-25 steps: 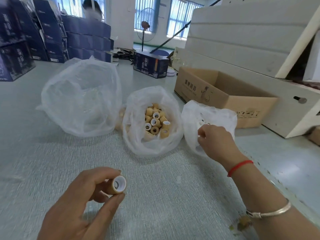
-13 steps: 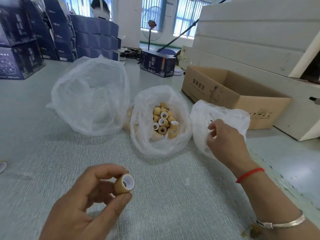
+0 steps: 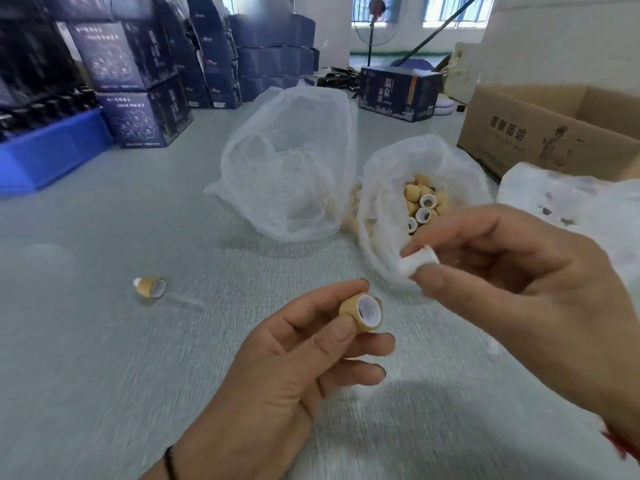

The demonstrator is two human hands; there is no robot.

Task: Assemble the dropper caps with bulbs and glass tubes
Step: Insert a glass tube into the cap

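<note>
1 finished dropper (image 3: 151,287) lies on the counter (image 3: 104,358), glass tube attached. The left hand (image 3: 277,379) pinches a tan cap (image 3: 361,312), open end up; the right hand (image 3: 512,282) pinches a white bulb (image 3: 419,263) just above it, not yet inserted. A bag of caps (image 3: 420,206) remains, so most work is left.

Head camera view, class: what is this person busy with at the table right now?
A person is putting dropper caps together. The left hand pinches a tan cap, open end up. The right hand holds a white rubber bulb just above it, not yet pushed in. Behind them a plastic bag of loose caps stands open. One finished dropper, its glass tube attached, lies on the table to the left.
</note>
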